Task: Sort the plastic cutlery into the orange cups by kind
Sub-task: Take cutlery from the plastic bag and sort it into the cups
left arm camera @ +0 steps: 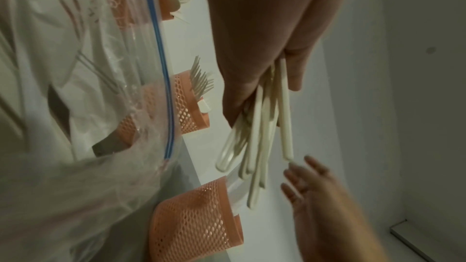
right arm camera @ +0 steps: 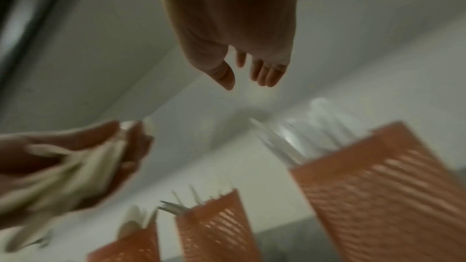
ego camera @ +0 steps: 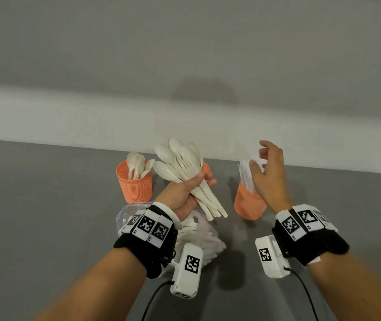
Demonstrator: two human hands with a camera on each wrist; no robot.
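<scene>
Head view: left hand [ego camera: 185, 193] clenched round a mixed bundle of cutlery [ego camera: 185, 172], spoon bowls and one fork fanned upward, handles pointing down toward the near side. Right hand [ego camera: 268, 172] released, fingers loose, holding nothing, just above the right cup [ego camera: 247, 205] with its upright knives [ego camera: 246, 177]. Far left, the spoon cup [ego camera: 136, 184]. Middle cup [ego camera: 205, 167] mostly hidden behind the bundle. Near, under the left wrist, a clear bag [ego camera: 198, 237] with more cutlery on the grey table [ego camera: 45, 205].

Left wrist view: handles hanging below the gripping fingers [left arm camera: 292, 67]; forks standing in the middle cup [left arm camera: 191, 111]; bag with blue zip [left arm camera: 161, 63] at left.

Right wrist view, blurred: open fingers [right arm camera: 267, 73] above three orange cups, largest at right [right arm camera: 383, 196].
</scene>
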